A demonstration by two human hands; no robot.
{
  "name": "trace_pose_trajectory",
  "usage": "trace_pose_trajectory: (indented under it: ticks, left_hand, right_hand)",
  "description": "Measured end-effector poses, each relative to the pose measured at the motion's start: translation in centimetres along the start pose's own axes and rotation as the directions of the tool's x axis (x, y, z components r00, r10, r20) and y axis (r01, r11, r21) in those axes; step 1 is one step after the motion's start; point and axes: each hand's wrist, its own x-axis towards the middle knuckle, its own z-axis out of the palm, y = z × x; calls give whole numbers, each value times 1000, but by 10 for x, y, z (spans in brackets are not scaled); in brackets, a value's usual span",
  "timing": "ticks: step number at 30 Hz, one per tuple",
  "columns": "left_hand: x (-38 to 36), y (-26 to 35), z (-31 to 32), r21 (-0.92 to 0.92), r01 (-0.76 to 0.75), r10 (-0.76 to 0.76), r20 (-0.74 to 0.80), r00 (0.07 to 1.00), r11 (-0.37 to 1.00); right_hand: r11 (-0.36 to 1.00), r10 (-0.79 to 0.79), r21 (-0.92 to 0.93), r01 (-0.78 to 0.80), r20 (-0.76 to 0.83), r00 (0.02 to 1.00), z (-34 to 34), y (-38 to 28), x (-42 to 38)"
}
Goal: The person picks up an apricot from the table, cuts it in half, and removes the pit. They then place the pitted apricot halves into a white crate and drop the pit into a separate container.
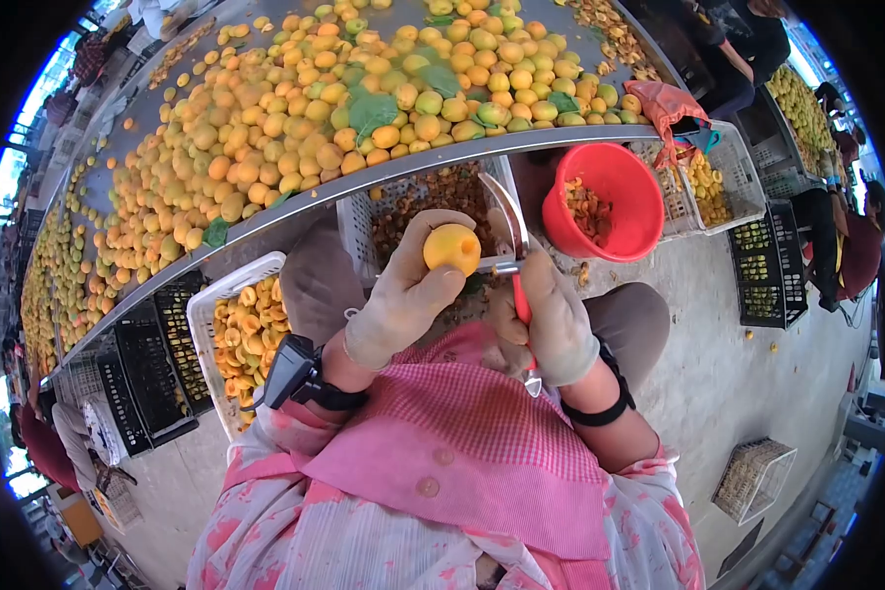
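Note:
My left hand (415,285), in a pale glove, is closed around a yellow apricot (452,249), with a dark dimple showing on its right side. My gloved right hand (553,320) grips a red-handled cutter (506,214) with long curved metal jaws that point up and away from me. The cutter stands just right of the apricot, apart from it. Part of its handle is hidden by my fingers. Beyond both hands, many whole apricots (295,118) lie heaped on a metal table (383,175), with some green leaves among them.
A red bucket (634,202) with scraps stands right of my hands. Under the table edge is a white crate (356,221) of brown scraps. Left of my knee, another white crate (199,320) holds halved apricots. Black crates (138,364) stand farther left. Other people (860,241) are at the sides.

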Motion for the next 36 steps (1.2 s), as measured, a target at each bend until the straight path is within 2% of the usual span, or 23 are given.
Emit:
trace_pose_trajectory:
  ticks: [1, 3, 4, 6, 8, 9, 11, 15, 16, 19, 20, 21, 22, 24, 25, 26, 27, 28, 30, 31, 33, 34, 36]
  left_hand:
    - [-1, 5, 0, 3, -4, 4, -4, 1000, 1000]
    - [-1, 19, 3, 85, 176, -173, -41, 984, 981]
    - [0, 17, 1, 85, 173, -170, -44, 984, 981]
    - [2, 11, -2, 112, 27, -35, 75, 997, 993]
    - [1, 14, -4, 69, 94, -101, 98, 990, 993]
    - [0, 16, -5, 28, 163, -165, 126, 978, 986]
    - [-1, 14, -7, 2, 178, -177, 146, 973, 984]
    - [-3, 13, -6, -49, 205, -195, 162, 967, 977]
    - [-3, 15, -5, -51, 205, -195, 162, 967, 977]
    - [-4, 20, -1, 61, 160, -167, 135, 977, 985]
    - [-5, 20, 0, 217, 89, -127, 166, 978, 972]
    - [-6, 19, 0, 365, 13, -93, 203, 975, 931]
    - [-6, 19, 2, 364, 14, -92, 200, 975, 931]
    - [-4, 17, 7, 133, 98, -115, 127, 985, 986]
    - [-3, 17, 11, 133, 96, -113, 126, 986, 986]
    - [-3, 17, 16, -32, 121, -118, 82, 990, 992]
    - [-3, 17, 19, -197, 133, -127, 40, 991, 971]
    - [-6, 17, 20, -197, 128, -123, 39, 992, 972]
    - [-11, 16, 20, -352, 275, -283, 31, 959, 894]
    - [-11, 19, 21, -354, 273, -282, 28, 959, 894]
    - [-11, 26, 23, -13, 203, -203, -25, 979, 979]
    - [-11, 23, 22, -14, 203, -203, -26, 979, 979]
    - [-11, 15, 23, 276, -9, 34, -86, 996, 961]
  right_hand:
    - [982, -85, -172, 74, -55, 995, -2, -1, -2]
    - [954, -162, -261, 145, -45, 986, -4, 4, 0]
    - [914, -237, -346, 211, -36, 971, -5, 9, 2]
    - [799, -379, -504, 328, 0, 925, -8, 19, 6]
    - [644, -504, -639, 421, 60, 862, -10, 24, 6]
    - [643, -503, -639, 421, 62, 862, -10, 23, 4]
    - [625, -414, -710, 326, 53, 909, -10, 18, 0]
    - [570, -468, -735, 368, 77, 880, -10, 23, 0]
    - [564, -401, -778, 277, 35, 915, -7, 21, -4]
    - [538, -273, -835, 114, -45, 961, 3, 16, -11]
    - [523, -213, -851, 45, -79, 974, 5, 15, -12]
    - [522, -210, -852, 44, -79, 974, 5, 14, -12]
    - [503, -260, -861, 80, -62, 964, 4, 13, -11]
    - [481, -309, -869, 118, -43, 950, 4, 14, -8]
    - [488, -405, -852, 188, -30, 914, 4, 18, -5]
    - [486, -498, -834, 260, -20, 867, 4, 20, -3]
    - [482, -501, -836, 264, -15, 865, 6, 21, -2]
    - [469, -536, -838, 280, -18, 844, 8, 22, -3]
    - [454, -566, -840, 297, -15, 824, 9, 23, -4]
    - [460, -569, -833, 308, -10, 822, 9, 25, -4]
    - [465, -571, -826, 319, -4, 821, 8, 23, -5]
    - [462, -502, -845, 271, 3, 865, 7, 20, -6]
    - [454, -428, -863, 222, 8, 904, 6, 18, -6]
